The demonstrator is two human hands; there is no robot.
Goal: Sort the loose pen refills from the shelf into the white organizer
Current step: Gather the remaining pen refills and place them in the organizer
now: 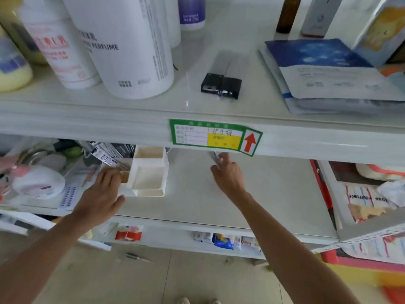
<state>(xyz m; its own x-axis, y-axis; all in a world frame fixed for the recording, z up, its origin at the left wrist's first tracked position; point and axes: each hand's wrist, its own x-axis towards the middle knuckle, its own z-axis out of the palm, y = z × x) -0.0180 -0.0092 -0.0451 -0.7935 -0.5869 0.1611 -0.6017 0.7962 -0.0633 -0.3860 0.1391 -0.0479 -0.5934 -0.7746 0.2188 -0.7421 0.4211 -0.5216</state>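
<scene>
The white organizer (151, 172), a plastic box with several compartments, stands on the lower shelf (252, 194) left of centre. My left hand (103, 194) rests against its left side, fingers spread over a side compartment. Packs of pen refills (109, 154) lie just behind and left of the organizer, partly under the upper shelf edge. My right hand (228, 172) reaches toward the back of the lower shelf and pinches a thin pen refill (214, 157) whose far end is hidden by the shelf edge. Two more refill packs with black ends (221, 84) lie on the upper shelf.
Large white bottles (122, 44) crowd the upper shelf's left; flat pouches (328, 71) lie at its right. A green and yellow price label (215, 137) hangs on the shelf edge. Toiletries (37, 181) clutter the lower shelf's left, a bin of packets (368, 194) its right.
</scene>
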